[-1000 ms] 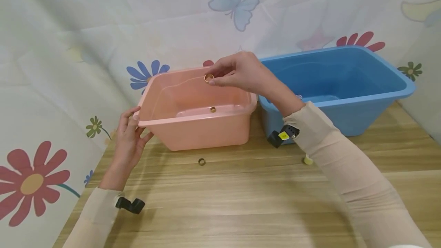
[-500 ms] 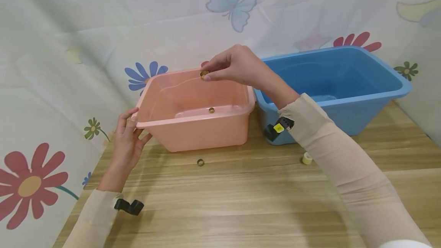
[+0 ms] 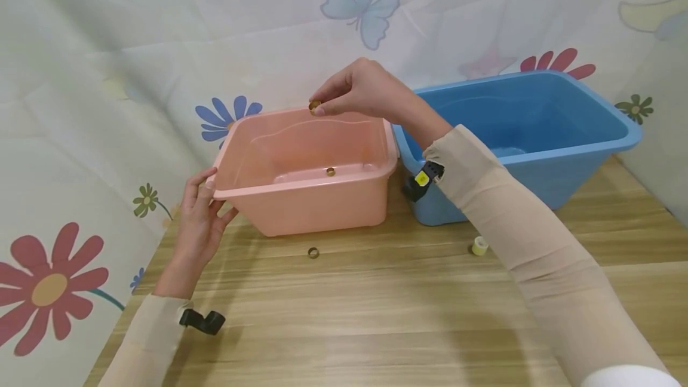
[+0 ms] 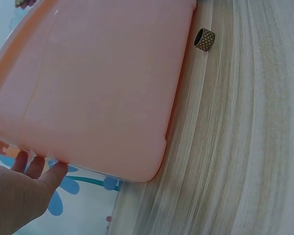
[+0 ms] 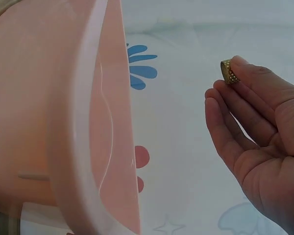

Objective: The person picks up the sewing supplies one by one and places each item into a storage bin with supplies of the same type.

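My right hand (image 3: pixel 360 91) pinches a small dimpled brass bushing (image 5: pixel 229 72) between thumb and fingertips, up over the back rim of the pink tub (image 3: pixel 306 208). On the tub's left end, my left hand (image 3: pixel 201 214) grips the rim, with several fingertips under it in the left wrist view. Another bushing (image 3: pixel 330 172) lies inside the tub, just past the front wall. A third, darker dotted bushing (image 4: pixel 205 39) stands on the table in front of the tub.
Right beside the pink tub is a larger blue tub (image 3: pixel 537 172), partly behind my right forearm. A small pale yellow ring-shaped piece (image 3: pixel 479 246) sits on the wooden table (image 3: pixel 344 315) before it. A printed curtain (image 3: pixel 269 28) hangs close behind both tubs.
My right hand has risen a little and moved left with the bushing, which has turned in the fingers. The left hand stays on the tub's rim.
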Action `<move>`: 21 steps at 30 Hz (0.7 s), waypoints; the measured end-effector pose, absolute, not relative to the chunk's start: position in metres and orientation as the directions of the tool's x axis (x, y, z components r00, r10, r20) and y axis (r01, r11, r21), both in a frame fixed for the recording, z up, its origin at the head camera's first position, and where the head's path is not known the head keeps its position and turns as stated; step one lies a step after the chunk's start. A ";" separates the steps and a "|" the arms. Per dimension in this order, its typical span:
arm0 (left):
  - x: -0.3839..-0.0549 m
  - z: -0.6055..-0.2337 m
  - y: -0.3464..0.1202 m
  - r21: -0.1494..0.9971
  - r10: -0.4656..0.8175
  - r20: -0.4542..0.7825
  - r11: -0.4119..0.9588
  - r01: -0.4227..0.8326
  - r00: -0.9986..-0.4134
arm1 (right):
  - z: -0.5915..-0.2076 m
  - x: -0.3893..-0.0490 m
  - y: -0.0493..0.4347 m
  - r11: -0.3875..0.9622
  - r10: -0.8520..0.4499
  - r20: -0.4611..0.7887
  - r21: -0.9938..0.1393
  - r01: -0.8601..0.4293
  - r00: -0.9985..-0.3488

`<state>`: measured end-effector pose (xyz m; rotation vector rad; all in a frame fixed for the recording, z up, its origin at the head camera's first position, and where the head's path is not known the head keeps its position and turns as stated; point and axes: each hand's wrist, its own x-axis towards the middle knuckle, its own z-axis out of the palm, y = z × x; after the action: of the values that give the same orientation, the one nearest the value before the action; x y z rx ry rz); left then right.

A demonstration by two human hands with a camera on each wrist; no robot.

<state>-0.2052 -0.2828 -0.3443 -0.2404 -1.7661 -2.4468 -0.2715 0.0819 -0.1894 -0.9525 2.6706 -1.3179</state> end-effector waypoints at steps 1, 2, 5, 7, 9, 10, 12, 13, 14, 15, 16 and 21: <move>-0.205 -0.344 -0.283 0.932 0.001 0.193 -0.314 0.183 -0.981 | -0.190 -0.274 0.081 0.452 -0.530 0.237 -0.734 -0.507 -0.814; -0.205 -0.344 -0.283 0.932 0.001 0.191 -0.313 0.181 -0.982 | -0.190 -0.276 0.081 0.443 -0.533 0.233 -0.743 -0.502 -0.814; -0.205 -0.344 -0.283 0.933 0.001 0.189 -0.312 0.179 -0.982 | -0.192 -0.282 0.081 0.417 -0.536 0.219 -0.771 -0.482 -0.815; -0.205 -0.344 -0.283 0.932 -0.001 0.189 -0.316 0.179 -0.982 | -0.193 -0.288 0.081 0.406 -0.539 0.207 -0.785 -0.467 -0.816; -0.206 -0.344 -0.282 0.932 -0.002 0.188 -0.317 0.179 -0.982 | -0.194 -0.293 0.081 0.404 -0.545 0.193 -0.792 -0.457 -0.816; -0.206 -0.345 -0.281 0.932 -0.003 0.186 -0.315 0.177 -0.983 | -0.195 -0.296 0.082 0.404 -0.549 0.187 -0.794 -0.455 -0.815; -0.207 -0.345 -0.280 0.934 -0.006 0.183 -0.310 0.176 -0.983 | -0.195 -0.301 0.082 0.415 -0.561 0.171 -0.788 -0.454 -0.810; -0.207 -0.345 -0.279 0.936 -0.008 0.182 -0.306 0.176 -0.983 | -0.195 -0.303 0.083 0.419 -0.568 0.159 -0.789 -0.450 -0.808; -0.207 -0.346 -0.278 0.937 -0.009 0.181 -0.304 0.175 -0.983 | -0.195 -0.306 0.084 0.421 -0.576 0.148 -0.789 -0.447 -0.804; -0.207 -0.346 -0.278 0.938 -0.009 0.181 -0.301 0.175 -0.983 | -0.195 -0.308 0.085 0.421 -0.584 0.136 -0.792 -0.442 -0.801; -0.207 -0.345 -0.277 0.938 -0.008 0.181 -0.300 0.175 -0.983 | -0.195 -0.310 0.085 0.419 -0.592 0.125 -0.796 -0.436 -0.796; -0.207 -0.344 -0.274 0.937 -0.004 0.190 -0.296 0.182 -0.982 | -0.195 -0.319 0.090 0.398 -0.628 0.092 -0.815 -0.421 -0.773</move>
<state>-0.2065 -0.2742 -0.3435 -0.2296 -1.7889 -2.4292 -0.3194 0.0905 -0.1952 -0.9273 2.4257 -1.3127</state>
